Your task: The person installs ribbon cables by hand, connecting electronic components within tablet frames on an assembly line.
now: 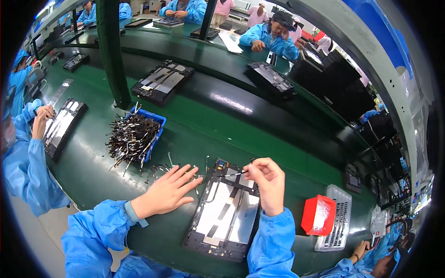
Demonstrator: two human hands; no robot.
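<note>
Worn left on my head, the fisheye camera looks down and forward, close above my left hand (167, 192) and right hand (268, 183), curving the green bench (296, 183), reaching a co-worker (266, 39) opposite.

The worktop (306, 171) is green. At six o'clock, the flat device (197, 237) is black with silvery-white panels (245, 215), the thin strip (232, 175) over it black and white. At five, a sleeve (273, 241) is blue. At nine, a blue bin (160, 119) bears black-and-silver strips (133, 138). At four, a box (308, 214) is red.

A red bin (307, 217) sits beside a clear tray (338, 191).
</note>
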